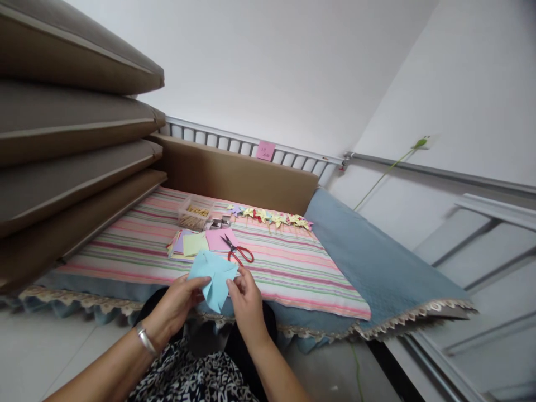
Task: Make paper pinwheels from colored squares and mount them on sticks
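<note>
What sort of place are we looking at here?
Probably a room at home: a striped cloth over a blue lace-edged cover, stacked cushions and a white radiator.

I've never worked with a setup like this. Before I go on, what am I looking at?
There's no machine here: this single picture comes from a camera worn on a person's head, looking forward and down at their bare hands. The left hand and right hand together hold cut blue paper. On the striped cloth lie red-handled scissors, coloured paper squares, a clear box of what look like wooden sticks, and a row of small paper pinwheels.
</note>
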{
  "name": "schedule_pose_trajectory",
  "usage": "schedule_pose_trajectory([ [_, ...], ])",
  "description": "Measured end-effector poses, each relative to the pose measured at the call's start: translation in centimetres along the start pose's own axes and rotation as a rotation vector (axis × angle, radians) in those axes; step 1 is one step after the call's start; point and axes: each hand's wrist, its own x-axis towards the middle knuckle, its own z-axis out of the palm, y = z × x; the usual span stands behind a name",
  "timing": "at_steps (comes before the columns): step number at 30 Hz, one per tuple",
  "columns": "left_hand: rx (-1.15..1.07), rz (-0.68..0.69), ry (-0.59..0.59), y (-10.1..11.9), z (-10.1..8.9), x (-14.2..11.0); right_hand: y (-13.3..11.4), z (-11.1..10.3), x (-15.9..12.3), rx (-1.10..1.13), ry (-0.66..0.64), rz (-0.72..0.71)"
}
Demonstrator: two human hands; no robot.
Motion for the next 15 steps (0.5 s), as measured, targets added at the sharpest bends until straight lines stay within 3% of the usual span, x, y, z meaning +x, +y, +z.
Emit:
schedule_pose_trajectory([
  [4,-0.021,-0.090,-0.023,0.6,-0.7,0.4,1.1,-1.8,-1.5,-0.368,-0.093,-0.409],
  [6,-0.026,-0.127,-0.062,0.7,-0.7,0.5,1.3,-2.2,-1.9,-0.446,-0.170,-0.531],
  [10,-0.019,-0.148,-0.118,0.6,-0.5,0.5,1.2,-2.3,-1.7,-0.457,-0.152,-0.607],
  [15,-0.002,-0.145,-0.088,0.7,-0.6,0.6,1.1,-2.4,-1.6,-0.504,-0.159,-0.646],
])
